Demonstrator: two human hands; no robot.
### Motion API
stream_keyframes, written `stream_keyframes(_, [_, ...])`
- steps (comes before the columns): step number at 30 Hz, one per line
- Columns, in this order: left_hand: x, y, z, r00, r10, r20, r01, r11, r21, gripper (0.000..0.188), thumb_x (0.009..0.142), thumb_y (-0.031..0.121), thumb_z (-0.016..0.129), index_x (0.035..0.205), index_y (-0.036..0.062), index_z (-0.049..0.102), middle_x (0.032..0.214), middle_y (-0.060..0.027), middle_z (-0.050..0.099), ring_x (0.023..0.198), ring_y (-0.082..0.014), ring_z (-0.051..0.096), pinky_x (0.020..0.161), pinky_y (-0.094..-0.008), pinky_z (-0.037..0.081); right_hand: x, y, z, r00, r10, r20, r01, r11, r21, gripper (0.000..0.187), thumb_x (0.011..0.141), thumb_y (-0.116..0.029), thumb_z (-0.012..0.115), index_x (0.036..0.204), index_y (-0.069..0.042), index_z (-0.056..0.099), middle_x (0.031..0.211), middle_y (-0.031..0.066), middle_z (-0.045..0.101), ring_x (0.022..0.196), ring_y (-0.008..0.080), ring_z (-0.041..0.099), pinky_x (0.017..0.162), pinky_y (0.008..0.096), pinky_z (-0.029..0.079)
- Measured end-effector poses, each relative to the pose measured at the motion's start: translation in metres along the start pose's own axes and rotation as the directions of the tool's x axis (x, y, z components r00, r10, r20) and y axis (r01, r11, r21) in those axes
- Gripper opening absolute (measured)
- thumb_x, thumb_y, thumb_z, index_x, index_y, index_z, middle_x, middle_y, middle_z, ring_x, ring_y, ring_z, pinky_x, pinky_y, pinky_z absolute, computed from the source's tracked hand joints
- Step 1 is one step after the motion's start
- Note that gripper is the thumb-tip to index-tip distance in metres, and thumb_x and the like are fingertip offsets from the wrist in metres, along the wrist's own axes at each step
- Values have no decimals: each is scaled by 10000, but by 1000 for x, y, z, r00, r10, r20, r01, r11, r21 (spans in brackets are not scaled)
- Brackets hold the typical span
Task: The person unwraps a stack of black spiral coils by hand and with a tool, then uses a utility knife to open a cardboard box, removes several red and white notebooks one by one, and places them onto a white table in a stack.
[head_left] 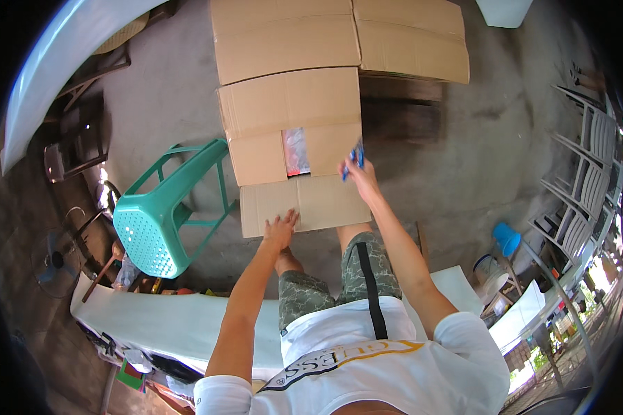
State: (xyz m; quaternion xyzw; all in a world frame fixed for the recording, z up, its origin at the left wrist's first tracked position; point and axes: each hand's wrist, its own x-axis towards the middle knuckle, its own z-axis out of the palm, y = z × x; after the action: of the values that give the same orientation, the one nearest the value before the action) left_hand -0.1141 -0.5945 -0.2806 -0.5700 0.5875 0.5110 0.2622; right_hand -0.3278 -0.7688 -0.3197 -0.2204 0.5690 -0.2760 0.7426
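Note:
A brown cardboard box (291, 104) is in front of me, its near flap (325, 207) folded out toward my legs. Fingers spread, my left hand (280, 229) lies on the near left part of that flap. My right hand (360, 174) is closed around a slim blue tool (357, 155) above the box's right edge; its exact kind is too small to make out. Between the box's inner flaps, a gap shows clear plastic wrapping (296, 149) with some red at its near end. The rest of the contents is hidden.
More cardboard boxes (284, 34) adjoin the far side, another (412, 38) at far right. Left of me a green plastic stool (152, 228) lies tipped over. Behind me runs a white surface (180, 318). Stacked grey chairs (588, 173) and a blue bucket (507, 238) stand at right.

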Motion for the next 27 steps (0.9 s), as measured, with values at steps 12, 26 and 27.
stream_keyframes(12, [-47, -1, 4, 928, -103, -357, 59, 990, -131, 538, 896, 208, 495, 1404, 215, 316, 1471, -52, 275, 1360, -372, 212, 1031, -621, 233, 45, 36, 195, 871, 360, 336, -286, 925, -248, 254, 891, -274, 609, 866, -27, 556, 631, 89, 598, 531, 179, 613, 476, 332, 521])
stream_keyframes(26, [-85, -105, -3, 843, 258, -472, -323, 944, -63, 561, 842, 87, 507, 1380, 93, 349, 1452, -86, 305, 1371, -293, 232, 1059, -578, 218, 87, 138, 276, 916, 394, 82, -397, 917, 31, 346, 854, -399, 635, 861, -70, 530, 641, 83, 586, 516, 202, 587, 458, 330, 496])
stream_keyframes(27, [-84, -115, 2, 845, 277, -457, -346, 936, -73, 572, 831, 77, 506, 1381, 99, 350, 1453, -73, 304, 1372, -276, 236, 1063, -582, 210, 87, 142, 283, 922, 376, 97, -384, 920, 80, 362, 844, -402, 648, 861, -59, 534, 644, 84, 580, 517, 204, 586, 463, 335, 496])
